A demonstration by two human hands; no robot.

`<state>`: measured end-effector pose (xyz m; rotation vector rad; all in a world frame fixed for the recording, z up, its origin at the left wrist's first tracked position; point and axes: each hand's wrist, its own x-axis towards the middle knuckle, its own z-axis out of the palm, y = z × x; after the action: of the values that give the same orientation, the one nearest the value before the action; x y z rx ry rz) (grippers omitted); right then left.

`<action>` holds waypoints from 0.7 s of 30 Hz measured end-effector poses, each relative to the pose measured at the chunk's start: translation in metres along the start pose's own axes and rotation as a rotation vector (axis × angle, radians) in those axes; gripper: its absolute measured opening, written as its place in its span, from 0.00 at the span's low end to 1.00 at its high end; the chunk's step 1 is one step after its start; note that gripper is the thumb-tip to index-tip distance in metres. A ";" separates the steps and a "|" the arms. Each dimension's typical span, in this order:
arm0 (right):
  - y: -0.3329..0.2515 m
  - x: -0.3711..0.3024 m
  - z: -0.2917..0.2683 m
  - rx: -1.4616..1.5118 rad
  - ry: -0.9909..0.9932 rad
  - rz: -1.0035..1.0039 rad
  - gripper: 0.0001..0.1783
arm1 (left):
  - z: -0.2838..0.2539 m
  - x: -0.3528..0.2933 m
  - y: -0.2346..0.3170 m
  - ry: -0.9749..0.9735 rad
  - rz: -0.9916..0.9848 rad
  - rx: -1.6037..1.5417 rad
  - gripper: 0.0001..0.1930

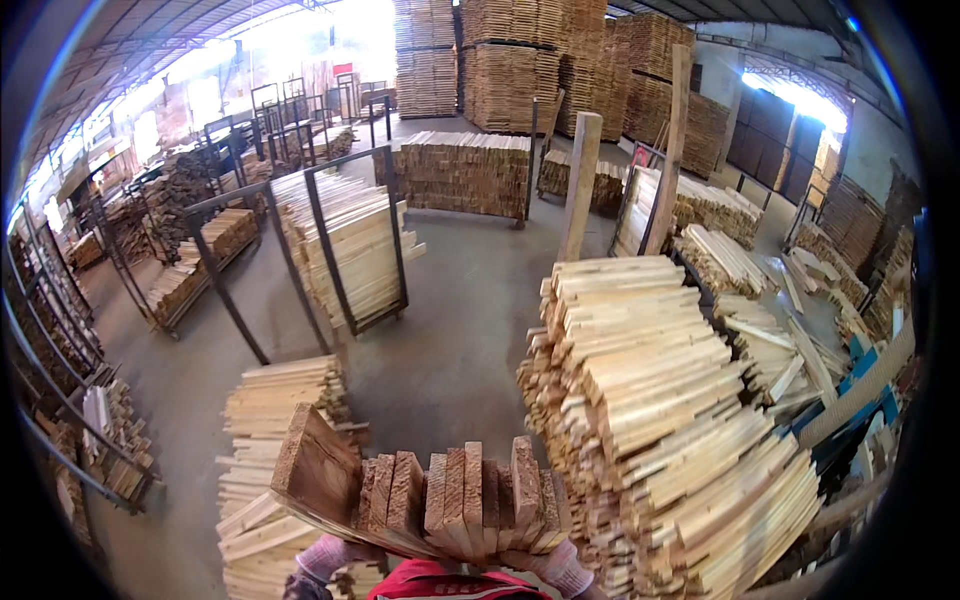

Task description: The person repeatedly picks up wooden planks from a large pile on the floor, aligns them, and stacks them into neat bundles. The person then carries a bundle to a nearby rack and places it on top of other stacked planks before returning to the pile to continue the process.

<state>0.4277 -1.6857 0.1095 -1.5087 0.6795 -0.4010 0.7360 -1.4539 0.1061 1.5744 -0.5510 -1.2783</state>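
Observation:
An armful of rough wooden boards (465, 500) is in front of my body, their sawn ends facing away from me. One wider board (315, 465) stands tilted at the left end of the row. My left hand (332, 555), in a pale pinkish knit glove, is closed under the left side of the load. Under the right side is my right hand (555, 568), gloved alike and closed on the boards. The boards hide most of the fingers of both hands. Part of my red garment (450, 580) shows below the load.
A long pile of pale wood strips (650, 350) lies on my right, and a lower pile (275, 400) on my left. Ahead stands a metal rack (345, 240) of strips. Upright posts (580, 185) rise by the right pile. Tall lumber stacks (510, 70) stand far back.

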 end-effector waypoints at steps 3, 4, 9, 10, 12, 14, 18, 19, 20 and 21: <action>0.008 0.091 -0.020 0.100 0.053 0.071 0.20 | -0.041 0.099 0.065 -0.079 -0.081 -0.021 0.24; 0.009 0.118 -0.027 0.157 0.077 0.125 0.20 | -0.050 0.128 0.089 -0.105 -0.123 -0.064 0.24; -0.026 0.284 -0.056 0.052 0.082 -0.077 0.14 | -0.085 0.284 0.179 -0.096 0.047 0.075 0.28; -0.037 0.321 -0.062 -0.058 0.087 -0.132 0.13 | -0.109 0.325 0.172 -0.146 0.031 0.147 0.29; -0.083 0.395 -0.072 0.062 0.101 -0.034 0.10 | -0.140 0.386 0.182 -0.064 -0.055 0.186 0.32; -0.104 0.468 -0.083 -0.018 0.106 -0.219 0.09 | -0.154 0.433 0.213 0.021 0.203 0.168 0.31; -0.090 0.599 -0.117 -0.292 0.087 -0.095 0.15 | -0.176 0.533 0.294 0.040 0.143 0.052 0.28; -0.094 0.631 -0.125 -0.355 0.092 -0.071 0.16 | -0.184 0.560 0.310 0.025 0.136 0.065 0.27; -0.107 0.664 -0.126 -0.293 0.165 -0.102 0.17 | -0.195 0.585 0.325 0.026 0.138 0.082 0.27; -0.124 0.691 -0.125 -0.230 0.239 -0.126 0.18 | -0.204 0.613 0.337 0.018 0.142 0.100 0.26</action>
<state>0.8930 -2.2260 0.1302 -1.7442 0.8426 -0.6236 1.2075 -2.0093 0.1128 1.5969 -0.7122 -1.1441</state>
